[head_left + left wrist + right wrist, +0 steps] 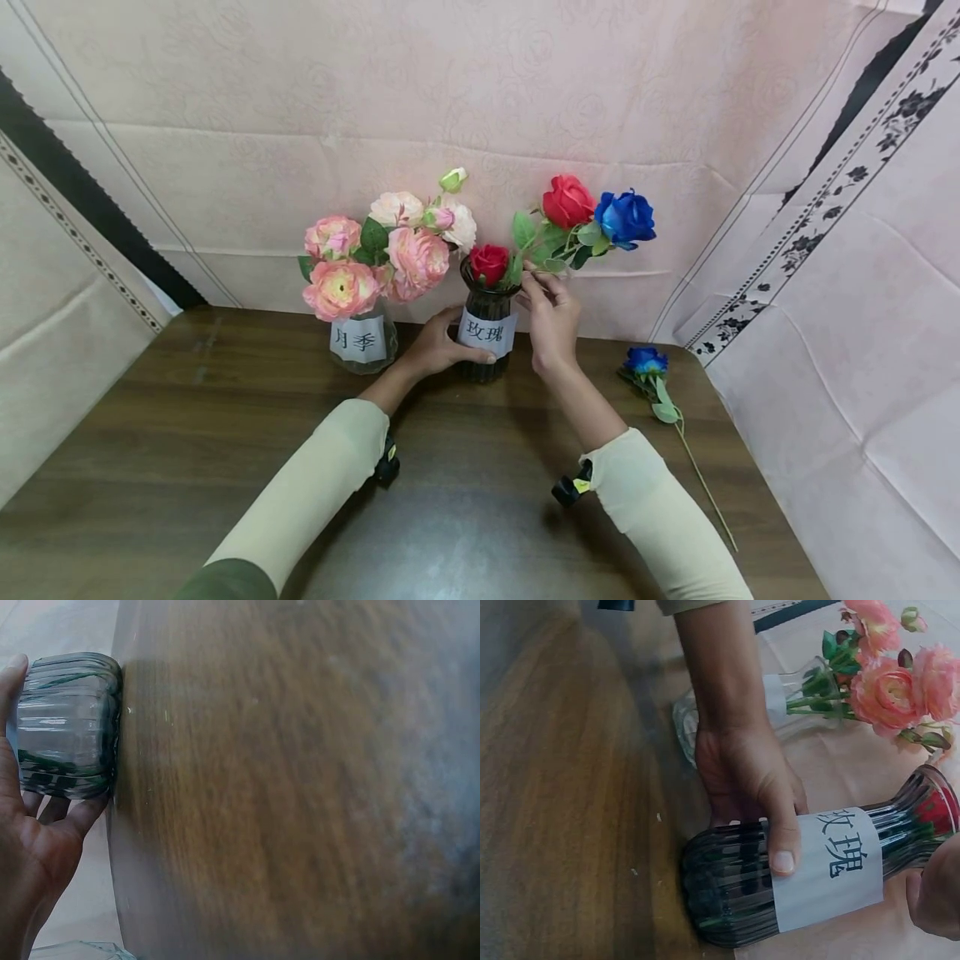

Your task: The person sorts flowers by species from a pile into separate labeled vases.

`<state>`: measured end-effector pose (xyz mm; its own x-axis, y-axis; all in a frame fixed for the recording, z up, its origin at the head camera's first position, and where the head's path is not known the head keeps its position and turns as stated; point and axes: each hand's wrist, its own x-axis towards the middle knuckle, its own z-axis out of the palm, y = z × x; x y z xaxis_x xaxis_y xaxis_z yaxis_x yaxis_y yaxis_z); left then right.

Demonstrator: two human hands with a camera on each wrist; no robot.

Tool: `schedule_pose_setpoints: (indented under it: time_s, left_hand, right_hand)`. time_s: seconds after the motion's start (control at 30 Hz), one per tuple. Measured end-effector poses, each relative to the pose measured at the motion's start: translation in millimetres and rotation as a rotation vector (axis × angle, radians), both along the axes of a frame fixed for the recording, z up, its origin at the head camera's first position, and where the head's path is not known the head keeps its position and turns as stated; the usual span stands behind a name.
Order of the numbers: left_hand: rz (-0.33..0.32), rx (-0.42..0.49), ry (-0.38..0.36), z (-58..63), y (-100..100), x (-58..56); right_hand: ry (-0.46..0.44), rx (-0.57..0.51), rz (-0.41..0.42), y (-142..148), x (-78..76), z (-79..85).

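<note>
My left hand (437, 345) grips the dark ribbed glass vase (487, 305) low down, its thumb across the front by the white paper label (486, 332). In the left wrist view, fingers wrap behind the vase (67, 724) base. A short red rose (489, 263) sits in the vase mouth. Right at the rim, my right hand (553, 321) pinches a rose stem with thumb and fingertips. Above it a taller red rose (567, 202) and a blue rose (626, 219) lean out to the right; leaves and fingers hide where their stems run.
A clear glass vase (389, 335) with a white label and several pink and white flowers (417, 260) stands left of the dark vase. Another blue rose (647, 361) lies on the brown table (187, 433) at the right. A pale cloth (262, 75) hangs behind.
</note>
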<state>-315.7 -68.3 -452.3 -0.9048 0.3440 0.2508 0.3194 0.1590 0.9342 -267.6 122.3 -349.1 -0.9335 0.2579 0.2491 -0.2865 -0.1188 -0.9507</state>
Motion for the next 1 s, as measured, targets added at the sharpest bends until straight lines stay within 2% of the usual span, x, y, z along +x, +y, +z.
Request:
schedule_pose_setpoints:
  time_s: [0.1, 0.17, 0.37, 0.57, 0.73, 1.0]
  left_hand:
    - [0.004, -0.007, 0.010, -0.9, -0.5, -1.1]
    - [0.007, -0.012, 0.012, -1.6, -0.3, -2.0]
    - [0.007, -0.015, 0.003, -1.6, 0.1, -2.5]
    - [-0.005, 0.003, 0.019, -1.5, 0.9, -2.9]
    - [-0.002, 0.002, 0.020, -1.9, 0.1, -2.5]
    - [0.006, -0.018, 0.022, -3.6, 0.2, -3.0]
  right_hand:
    - [0.005, 0.051, 0.000, -0.3, 3.0, -1.5]
    - [0.003, 0.048, 0.000, 0.0, 4.3, -2.7]
    - [0.017, -0.092, -0.079, 2.0, 4.6, -7.1]
    - [0.122, -0.207, -0.158, 5.0, 0.5, -8.3]
    - [0.155, -0.230, -0.124, 4.1, -1.5, -5.9]
    - [0.090, -0.214, -0.073, -0.2, -4.6, -5.3]
